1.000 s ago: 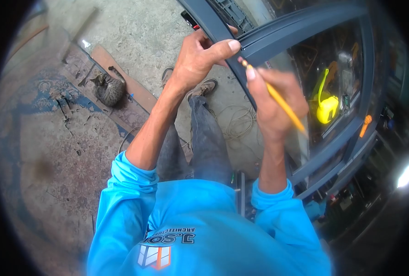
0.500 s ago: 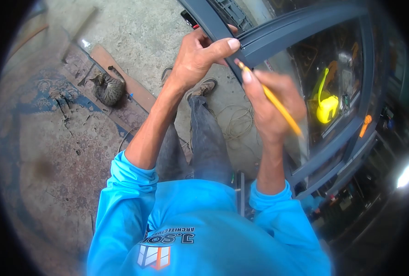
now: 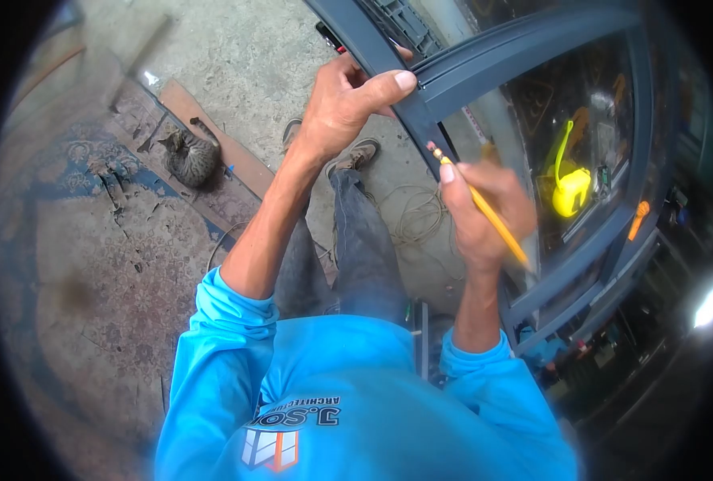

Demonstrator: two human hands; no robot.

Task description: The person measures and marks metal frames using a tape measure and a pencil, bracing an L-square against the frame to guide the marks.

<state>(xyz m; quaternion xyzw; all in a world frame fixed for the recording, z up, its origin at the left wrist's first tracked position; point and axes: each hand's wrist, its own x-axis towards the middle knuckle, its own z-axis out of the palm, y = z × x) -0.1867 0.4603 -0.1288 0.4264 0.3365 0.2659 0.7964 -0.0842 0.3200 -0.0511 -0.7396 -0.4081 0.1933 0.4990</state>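
Observation:
My left hand (image 3: pixel 344 104) is wrapped around a bar of the dark grey window or door frame (image 3: pixel 484 76), thumb on top near the joint with the cross bar and fingers under it. My right hand (image 3: pixel 492 212) grips a yellow pencil (image 3: pixel 500 224) between thumb and fingers. Its pink eraser end points at the same bar and overlaps its edge, a little below the joint. The other tip slants down to the right, past the hand. Inside the frame opening, to the right, sits a bright yellow tape measure (image 3: pixel 571 192).
An orange piece (image 3: pixel 638 220) rests on the frame's right side. A curled-up tabby cat (image 3: pixel 191 156) lies on the left beside a brown board (image 3: pixel 240 167). Loose cord (image 3: pixel 420 216) lies coiled on the concrete floor, with a worn patterned rug (image 3: pixel 108 280) at left.
My right hand and the pencil have moved down along the bar, away from the joint and my left thumb. My left hand keeps its hold on the bar.

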